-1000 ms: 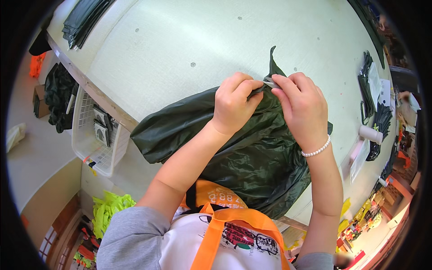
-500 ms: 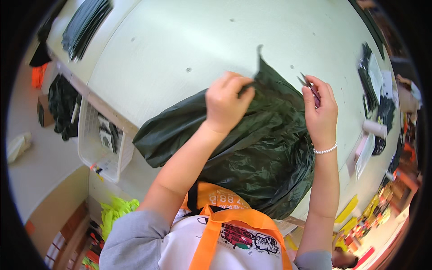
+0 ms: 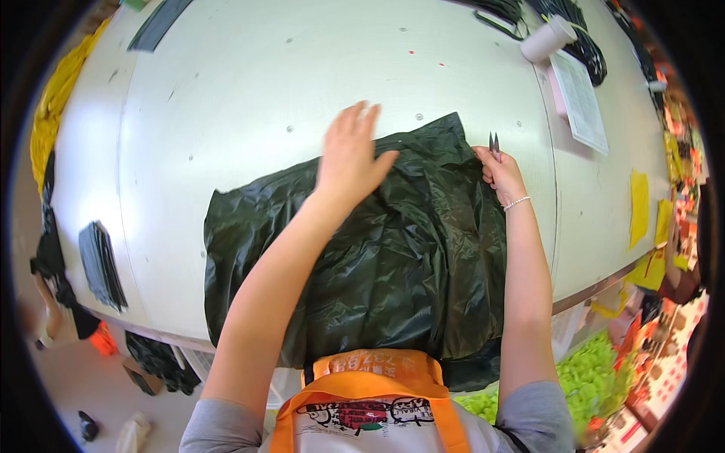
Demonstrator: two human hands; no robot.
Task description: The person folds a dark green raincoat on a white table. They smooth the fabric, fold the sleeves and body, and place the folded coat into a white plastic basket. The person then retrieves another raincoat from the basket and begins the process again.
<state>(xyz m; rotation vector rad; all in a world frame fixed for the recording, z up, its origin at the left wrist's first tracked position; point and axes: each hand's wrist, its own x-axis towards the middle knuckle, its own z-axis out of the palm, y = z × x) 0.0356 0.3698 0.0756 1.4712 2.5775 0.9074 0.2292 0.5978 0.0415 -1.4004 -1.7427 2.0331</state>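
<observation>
A dark green, shiny, wrinkled piece of fabric (image 3: 377,257) lies spread over the near edge of the table in front of me, its far edge crossing under my left hand. My left hand (image 3: 351,155) is open above that far edge, fingers stretched apart; whether it touches the fabric I cannot tell. At the fabric's right corner, my right hand (image 3: 498,175) is closed around small thread snips (image 3: 494,143), their two dark blades pointing away from me. Its thumb and forefinger are at the fabric's edge; whether they pinch it is unclear.
The pale table (image 3: 249,98) carries a dark folded stack (image 3: 102,264) at left and a dark strip (image 3: 160,24) at far left. A white cylinder (image 3: 548,39), black cords (image 3: 585,53) and a white sheet (image 3: 580,102) lie at far right. Yellow-green cloth (image 3: 596,377) is below the right edge.
The bunched fabric is now spread wider and flatter. My left hand has let go of its edge and opened. My right hand still holds the snips, now lower and at the fabric's corner.
</observation>
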